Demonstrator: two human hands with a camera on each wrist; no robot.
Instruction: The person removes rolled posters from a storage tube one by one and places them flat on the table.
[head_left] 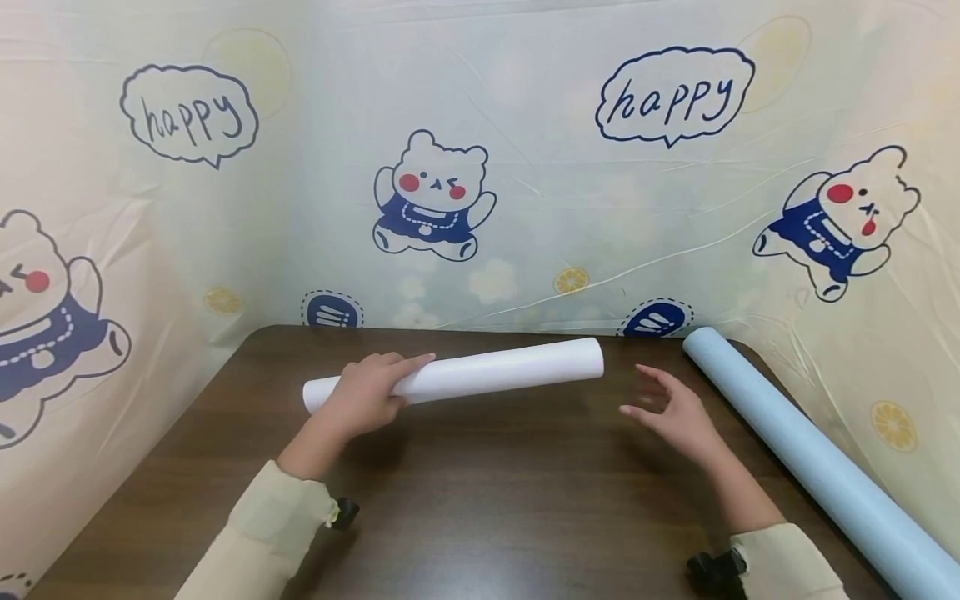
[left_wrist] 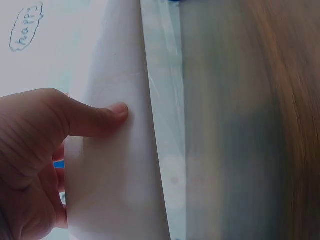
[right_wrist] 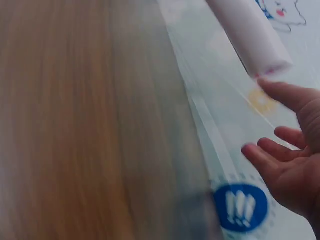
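Observation:
A white roll of what looks like paper (head_left: 498, 372) is held above the brown table, its right end a little higher than its left. My left hand (head_left: 367, 390) grips it left of its middle. In the left wrist view the thumb (left_wrist: 100, 120) lies across the near side of the roll (left_wrist: 112, 185), and the other fingers go behind it, partly hidden. My right hand (head_left: 678, 412) is off the roll's right end, thumb and fingers spread and holding nothing. The right wrist view shows that hand (right_wrist: 295, 155) just below the roll's end (right_wrist: 255, 40).
A long light-blue roll (head_left: 810, 458) lies along the table's right edge, beside my right forearm. The dark brown table (head_left: 487, 517) ends at a printed curtain (head_left: 540, 208) with bears and "happy" bubbles, which closes in the back and both sides.

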